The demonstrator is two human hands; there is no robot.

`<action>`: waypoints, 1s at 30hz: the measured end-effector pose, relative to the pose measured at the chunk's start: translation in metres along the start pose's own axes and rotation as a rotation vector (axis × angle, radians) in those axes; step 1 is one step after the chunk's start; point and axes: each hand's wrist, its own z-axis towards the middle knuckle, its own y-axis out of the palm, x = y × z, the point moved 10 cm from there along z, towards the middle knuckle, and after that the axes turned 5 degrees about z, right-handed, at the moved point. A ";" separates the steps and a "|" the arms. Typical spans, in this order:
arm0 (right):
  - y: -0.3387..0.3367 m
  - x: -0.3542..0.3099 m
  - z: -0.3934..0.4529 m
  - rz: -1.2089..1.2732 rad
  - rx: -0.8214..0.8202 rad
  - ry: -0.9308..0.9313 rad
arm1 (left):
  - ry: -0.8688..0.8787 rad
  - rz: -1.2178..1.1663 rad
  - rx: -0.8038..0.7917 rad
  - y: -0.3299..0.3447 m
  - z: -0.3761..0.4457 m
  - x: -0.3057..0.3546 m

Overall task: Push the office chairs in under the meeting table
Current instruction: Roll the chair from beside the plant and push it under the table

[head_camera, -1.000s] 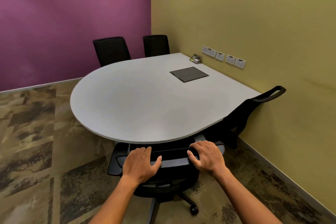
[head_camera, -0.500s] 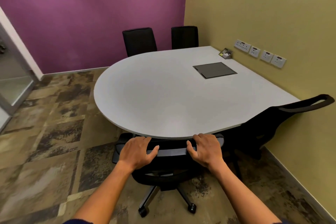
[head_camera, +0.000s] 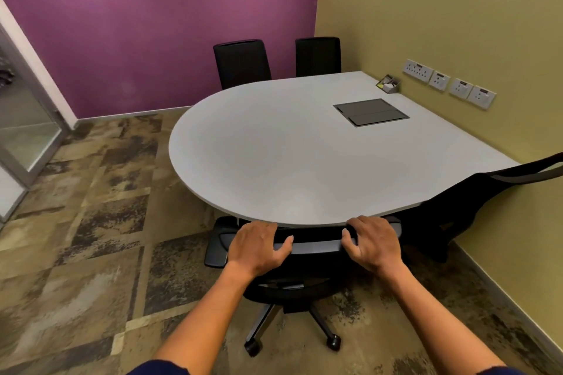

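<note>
I see my left hand [head_camera: 257, 248] and right hand [head_camera: 373, 242] both curled over the top rail of the office chair [head_camera: 313, 245], whose back sits right at the tabletop's [head_camera: 274, 155] near rounded edge. At the far right corner, a small holder [head_camera: 389, 84] contains notes I can't make out.

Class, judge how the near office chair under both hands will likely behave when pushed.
The near chair will probably roll easily: casters show on its base. It may swivel off line, hence both hands, left and right, gripping the backrest top.
</note>
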 end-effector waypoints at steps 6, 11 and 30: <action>0.008 -0.005 -0.010 -0.002 -0.005 0.004 | 0.018 0.042 -0.041 0.004 -0.011 -0.002; 0.007 0.000 -0.008 -0.005 0.011 0.030 | 0.026 0.083 -0.069 0.001 -0.009 -0.001; 0.004 -0.011 -0.001 0.010 0.062 0.029 | 0.056 0.070 -0.059 0.002 -0.005 -0.008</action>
